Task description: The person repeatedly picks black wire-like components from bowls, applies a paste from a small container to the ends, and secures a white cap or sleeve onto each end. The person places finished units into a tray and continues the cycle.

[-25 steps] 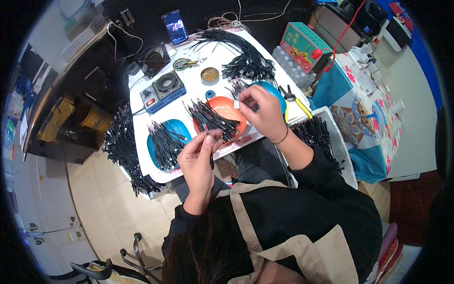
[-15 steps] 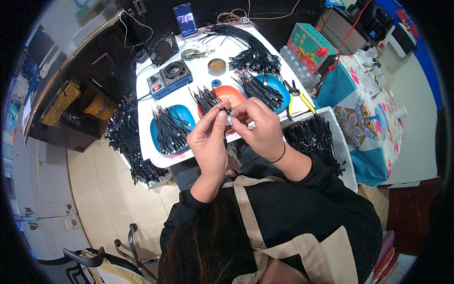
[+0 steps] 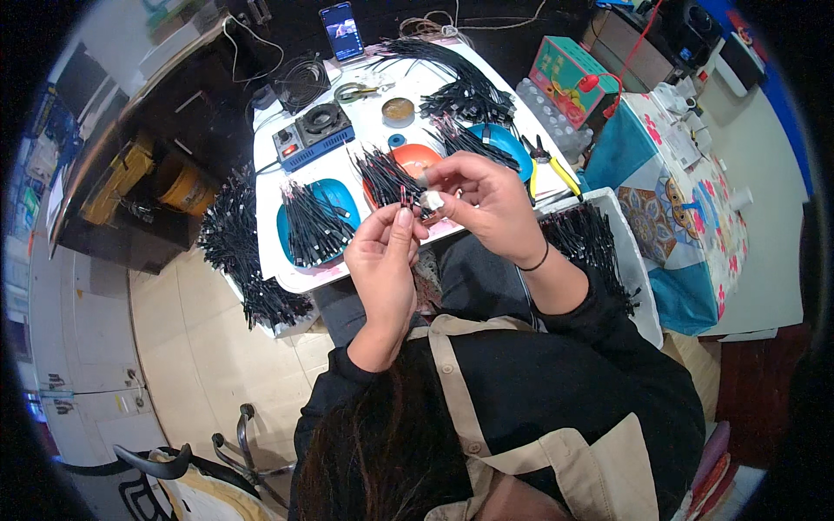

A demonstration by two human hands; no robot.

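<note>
Above the near edge of the white table, my left hand [image 3: 387, 256] pinches a thin black cable [image 3: 406, 196] upright, its reddish wire end showing above the thumb. My right hand [image 3: 491, 208] is close on the right, thumb and fingers closed together. At its fingertips is a small white thing [image 3: 431, 201]; whether it is held or covers a finger is unclear. Just beyond the hands, a bundle of black cables [image 3: 382, 174] lies over an orange tray [image 3: 415, 157]. More cables [image 3: 314, 221] with pale connectors rest in a blue tray [image 3: 349, 201] on the left.
At the back stand a small blue heater box [image 3: 317, 139], a round tin [image 3: 398, 111], scissors [image 3: 356, 91] and a lit phone [image 3: 341, 33]. Right of the second blue tray [image 3: 512, 149] lie yellow-handled pliers [image 3: 560, 174]. Cable-filled bins [image 3: 638, 260] flank the table.
My right fingers have drawn slightly apart from the left ones, bringing the white thing into view. The left hand keeps its pinch, and the reddish wire end now shows more plainly.
</note>
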